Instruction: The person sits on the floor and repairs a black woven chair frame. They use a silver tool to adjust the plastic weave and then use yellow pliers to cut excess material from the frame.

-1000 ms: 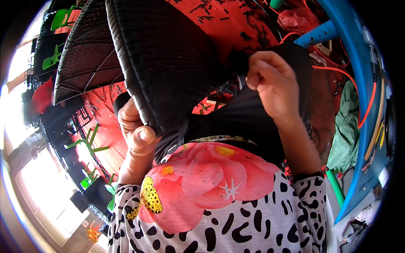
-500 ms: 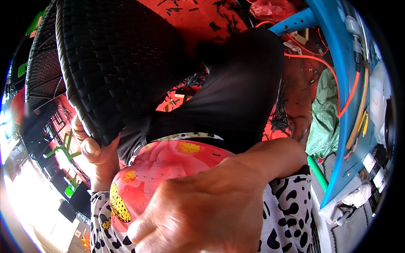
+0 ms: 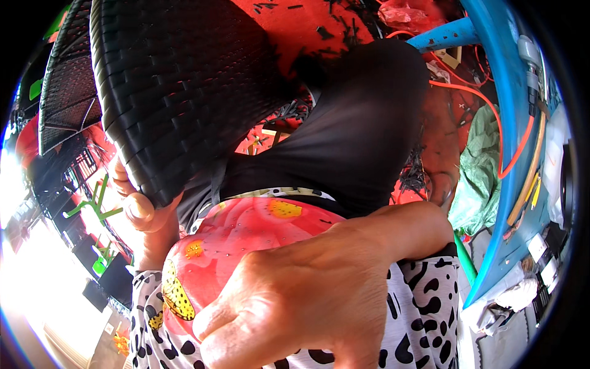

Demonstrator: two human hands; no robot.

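Note:
A black woven wicker panel (image 3: pixel 178 92) with a braided edge stands tilted at my left and covers part of my lap. Its lower corner sits in my left hand (image 3: pixel 146 212), with the thumb showing beside the braid and the fingers curled behind. Close in front of my body, my right hand (image 3: pixel 301 289) is closed with its back turned up. Whatever its fingers hold, if anything, is hidden. Under that hand lies my pink-red clothing (image 3: pixel 246 224) with yellow butterfly patterns. My legs in black trousers (image 3: pixel 344 135) are bent beyond it.
Another dark woven piece (image 3: pixel 67 92) stands at the far left. A blue table (image 3: pixel 501 240) on the right carries a bulb-shaped tool (image 3: pixel 530 52) with an orange cord. Beneath it lies a green sack (image 3: pixel 476 175). Black strip scraps (image 3: pixel 338 31) litter the red floor.
The view has shifted slightly, so most things appear a little farther right. My left hand keeps its hold on the panel's corner. My right hand stays closed, with only a small movement.

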